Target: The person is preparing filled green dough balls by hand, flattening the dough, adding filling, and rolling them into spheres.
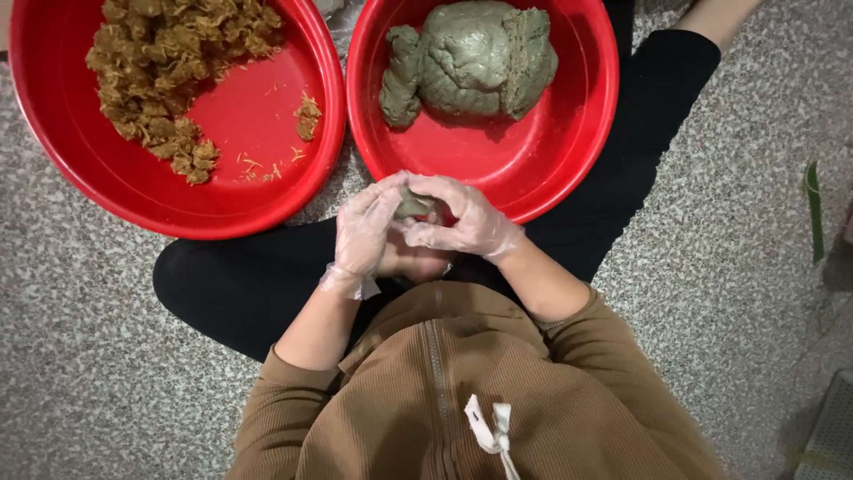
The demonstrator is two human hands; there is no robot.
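Both my hands wear thin clear gloves and meet over my lap, cupped around a small grey-green lump of dough (pixel 412 204). My left hand (pixel 366 233) wraps it from the left, and my right hand (pixel 462 220) covers it from the right. Most of the lump is hidden by my fingers. Just beyond my hands stands a red basin (pixel 569 133) holding a large mass of the same grey-green dough (pixel 475 60). A second red basin (pixel 249 116) to its left holds brown shredded filling (pixel 169 62) in clumps.
I sit cross-legged on a speckled stone floor (pixel 729 267), in black trousers and a brown zip top. A green leaf strip (pixel 813 209) lies at the right. A grey ridged object (pixel 831 436) shows at the bottom right corner.
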